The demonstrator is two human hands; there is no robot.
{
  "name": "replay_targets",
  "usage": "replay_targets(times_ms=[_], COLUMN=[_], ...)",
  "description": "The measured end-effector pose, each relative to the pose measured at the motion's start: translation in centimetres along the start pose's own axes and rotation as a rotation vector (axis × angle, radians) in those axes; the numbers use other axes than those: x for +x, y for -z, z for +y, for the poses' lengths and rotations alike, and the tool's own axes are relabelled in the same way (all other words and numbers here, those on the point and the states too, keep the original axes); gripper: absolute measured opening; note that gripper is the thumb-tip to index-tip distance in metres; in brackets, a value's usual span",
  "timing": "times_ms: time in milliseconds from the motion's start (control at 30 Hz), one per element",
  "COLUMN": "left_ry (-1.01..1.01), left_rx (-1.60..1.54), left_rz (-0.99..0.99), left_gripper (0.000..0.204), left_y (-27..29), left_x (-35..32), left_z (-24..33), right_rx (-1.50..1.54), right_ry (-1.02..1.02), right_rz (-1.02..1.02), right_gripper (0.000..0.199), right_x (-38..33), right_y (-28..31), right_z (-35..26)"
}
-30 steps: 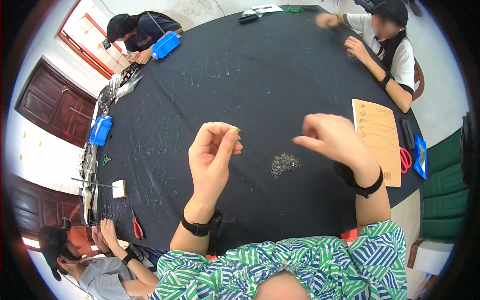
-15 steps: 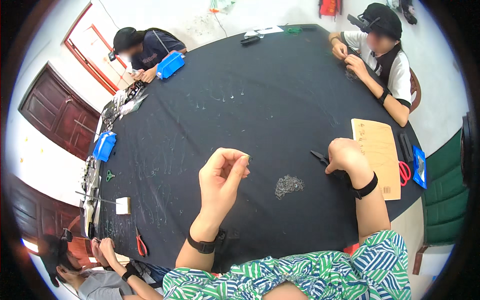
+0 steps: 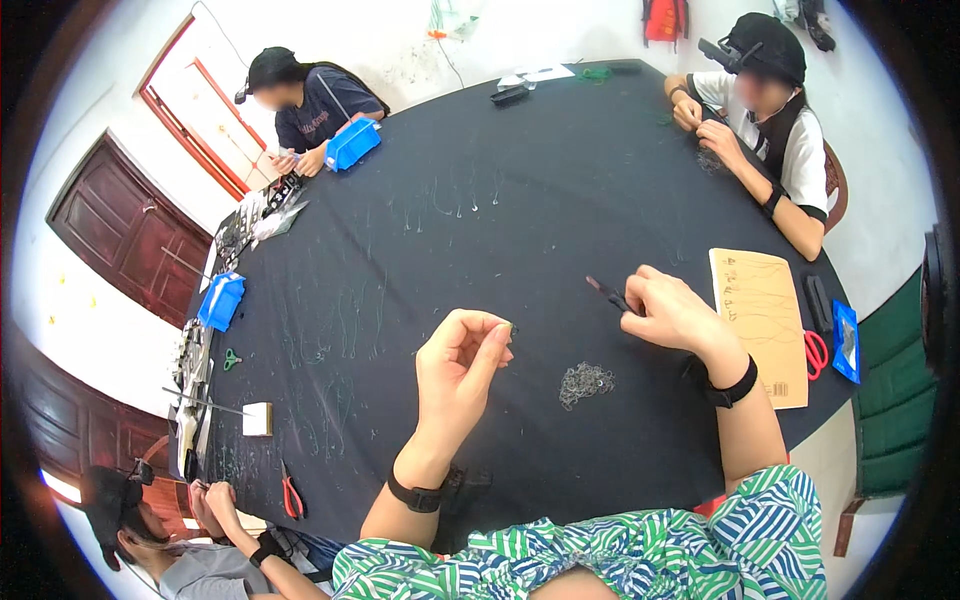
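My left hand (image 3: 458, 375) is raised over the black-covered table (image 3: 480, 290), thumb and forefinger pinched together. A tiny dark greenish bit shows at their tips, too small to name. My right hand (image 3: 670, 312) is closed around a pair of dark pliers (image 3: 607, 294), whose jaws point left toward my left hand but stay apart from it. Between and slightly below my hands lies a small heap of grey wire-like metal pieces (image 3: 587, 385), perhaps hooks or rings. The pliers' handles are mostly hidden by my fingers.
On the right lie a brown paper envelope (image 3: 762, 340), red-handled scissors (image 3: 816, 355) and a blue packet (image 3: 846, 340). Red-handled pliers (image 3: 291, 496), a white block (image 3: 257, 419) and blue bins (image 3: 222, 302) are on the left. Thin threads cross the cloth. Three other people work around the table.
My right hand has lifted the pliers and brought them left, turning the jaws toward my left hand. My left hand keeps its pinch. The whole view has shifted slightly.
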State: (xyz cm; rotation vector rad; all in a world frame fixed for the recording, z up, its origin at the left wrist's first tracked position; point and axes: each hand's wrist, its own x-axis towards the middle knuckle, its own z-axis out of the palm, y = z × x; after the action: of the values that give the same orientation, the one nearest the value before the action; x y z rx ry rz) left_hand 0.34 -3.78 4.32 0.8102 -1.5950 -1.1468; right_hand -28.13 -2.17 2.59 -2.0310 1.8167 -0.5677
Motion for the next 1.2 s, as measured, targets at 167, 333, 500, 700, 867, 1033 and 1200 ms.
replay_targets(times_ms=[167,333,500,700,867,1033,1200], left_ry=[0.02,0.025,0.019,0.013,0.008,-0.028,-0.065], left_rx=[0.008,0.009,0.018,0.02,0.033,0.058,0.074], left_rz=[0.003,-0.021,0.005,0.008,0.006,0.011,0.009], left_gripper=[0.004,0.004,0.004,0.005,0.005,0.004,0.003], left_y=[-0.1,-0.1,-0.1,-0.3,-0.4,-0.4,-0.3], left_x=[-0.2,-0.3,-0.2,-0.2,-0.2,-0.3,-0.3], left_z=[0.1,0.1,0.2,0.4,0.6,0.7,0.6], right_rx=[0.109,0.213,0.212,0.155,0.111,0.079,0.076], right_ry=[0.113,0.316,0.477,0.502,0.511,0.505,0.51], right_rz=[0.11,0.176,0.242,0.255,0.253,0.247,0.241], right_gripper=[0.019,0.017,0.022,0.027,0.028,0.028,0.028], right_x=[-0.2,-1.7,-2.9,-3.5,-3.3,-3.2,-3.3], right_y=[0.7,2.5,3.3,3.5,3.0,2.8,2.7], right_z=[-2.0,-5.2,-7.6,-8.4,-8.4,-8.4,-8.7])
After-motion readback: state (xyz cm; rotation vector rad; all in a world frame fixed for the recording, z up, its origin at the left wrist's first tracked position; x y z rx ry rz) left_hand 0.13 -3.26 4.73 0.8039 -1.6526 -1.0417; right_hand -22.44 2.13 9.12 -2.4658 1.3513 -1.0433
